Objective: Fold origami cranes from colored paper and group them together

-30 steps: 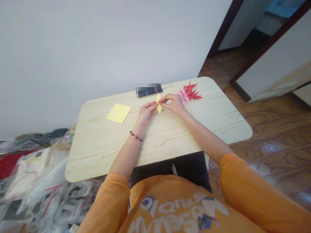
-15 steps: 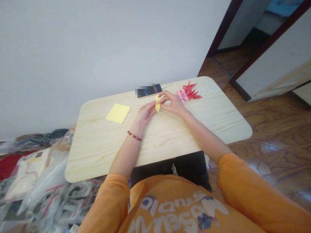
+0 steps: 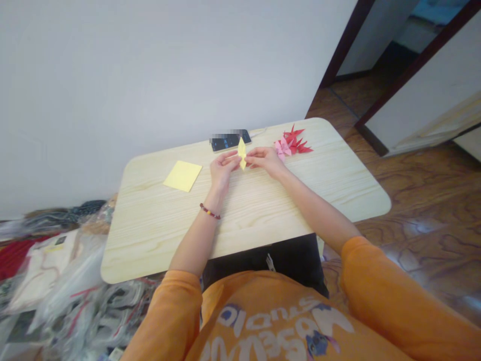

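Note:
A small folded yellow paper [image 3: 241,149], narrow and pointed at both ends, is held upright between my two hands above the middle of the table. My left hand [image 3: 222,168] pinches its left side, thumb and fingers closed on it. From the other side my right hand [image 3: 266,160] grips its right edge with thumb and fingertips. The fingers partly hide the paper's middle. To the left lies a flat square of yellow paper [image 3: 183,176]. Just beyond my right hand sit a pink folded paper piece [image 3: 283,148] and red folded paper pieces [image 3: 300,145] with sharp points.
A phone [image 3: 230,141] lies at the table's back edge near the wall [image 3: 180,75], a pale cable beside it. The light wooden table [image 3: 150,235] has rounded corners. Plastic-wrapped bundles [image 3: 101,311] are piled on the left. A doorway and wooden floor [image 3: 421,230] are on the right.
The folded yellow paper has been raised and turned slightly, with its upper point now in front of the phone. My right fingers have shifted from its top to its right side.

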A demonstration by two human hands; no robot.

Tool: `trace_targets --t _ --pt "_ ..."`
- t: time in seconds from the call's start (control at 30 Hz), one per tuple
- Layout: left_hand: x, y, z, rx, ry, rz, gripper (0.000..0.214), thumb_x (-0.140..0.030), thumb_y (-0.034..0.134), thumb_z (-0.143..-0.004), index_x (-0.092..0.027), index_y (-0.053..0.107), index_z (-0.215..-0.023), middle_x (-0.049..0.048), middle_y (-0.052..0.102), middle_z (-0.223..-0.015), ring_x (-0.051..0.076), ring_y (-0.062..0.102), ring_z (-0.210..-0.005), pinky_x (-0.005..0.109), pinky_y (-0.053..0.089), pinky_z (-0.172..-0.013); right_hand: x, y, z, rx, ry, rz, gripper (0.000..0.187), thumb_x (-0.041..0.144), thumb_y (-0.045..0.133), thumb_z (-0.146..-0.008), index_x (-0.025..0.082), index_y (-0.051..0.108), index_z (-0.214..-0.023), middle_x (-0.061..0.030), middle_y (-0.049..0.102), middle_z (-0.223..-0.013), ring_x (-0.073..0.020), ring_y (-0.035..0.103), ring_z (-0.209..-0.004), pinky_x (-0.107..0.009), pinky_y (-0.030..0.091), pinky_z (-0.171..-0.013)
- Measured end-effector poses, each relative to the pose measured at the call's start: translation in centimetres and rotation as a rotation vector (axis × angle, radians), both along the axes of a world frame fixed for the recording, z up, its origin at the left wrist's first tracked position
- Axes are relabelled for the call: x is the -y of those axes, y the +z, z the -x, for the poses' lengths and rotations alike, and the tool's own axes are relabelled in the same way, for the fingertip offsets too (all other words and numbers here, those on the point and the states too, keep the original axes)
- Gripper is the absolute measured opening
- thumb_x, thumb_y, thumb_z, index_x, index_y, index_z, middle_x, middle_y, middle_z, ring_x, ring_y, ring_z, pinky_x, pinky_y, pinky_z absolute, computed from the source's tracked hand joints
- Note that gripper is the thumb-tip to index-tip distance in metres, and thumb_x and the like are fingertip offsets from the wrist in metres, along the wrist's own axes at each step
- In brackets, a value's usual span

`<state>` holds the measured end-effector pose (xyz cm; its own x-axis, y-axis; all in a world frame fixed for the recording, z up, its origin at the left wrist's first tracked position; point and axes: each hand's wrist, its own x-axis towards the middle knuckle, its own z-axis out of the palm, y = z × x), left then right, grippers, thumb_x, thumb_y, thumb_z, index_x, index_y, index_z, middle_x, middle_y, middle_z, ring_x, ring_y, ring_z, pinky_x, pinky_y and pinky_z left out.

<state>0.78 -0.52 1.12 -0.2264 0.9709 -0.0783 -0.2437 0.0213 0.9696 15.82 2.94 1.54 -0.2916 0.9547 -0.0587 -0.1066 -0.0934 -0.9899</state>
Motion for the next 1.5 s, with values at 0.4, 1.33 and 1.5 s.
trace_targets --t 0.4,1.33,1.5 --pt "0.4 0.6 -0.6 -0.012 -0.006 -0.080 0.031 -0.031 0.081 -0.056 -0.017 0.062 -0.076 0.0004 0.068 -0.067 0.013 0.065 -0.065 0.026 0.053 -0.067 -0.2 0.2 -0.3 0.044 -0.045 -0.268 0.035 0.036 0.081 -0.055 0.018 0.060 -0.076 0.0003 0.066 -0.071 -0.0126 0.064 -0.067 -0.025 0.054 -0.063" --pt "0.7 0.7 -0.9 -0.353 -0.017 -0.250 0.010 -0.025 0.070 -0.074 -0.020 0.072 -0.083 0.0046 0.069 -0.091 0.014 0.065 -0.081 0.027 0.050 -0.082 0.2 0.9 -0.5 0.351 -0.089 -0.583 0.016 0.035 0.067 -0.074 0.019 0.065 -0.076 -0.0043 0.065 -0.084 -0.0172 0.061 -0.080 -0.027 0.051 -0.065" --pt "0.3 0.3 -0.6 -0.344 -0.041 -0.174 0.021 -0.033 0.074 -0.070 -0.018 0.071 -0.083 0.0056 0.072 -0.084 0.016 0.065 -0.077 0.027 0.051 -0.078 -0.5 0.0 -0.5 0.265 -0.080 -0.415 0.022 0.036 0.071 -0.069 0.018 0.060 -0.077 -0.0009 0.064 -0.071 -0.0147 0.062 -0.068 -0.027 0.050 -0.063"
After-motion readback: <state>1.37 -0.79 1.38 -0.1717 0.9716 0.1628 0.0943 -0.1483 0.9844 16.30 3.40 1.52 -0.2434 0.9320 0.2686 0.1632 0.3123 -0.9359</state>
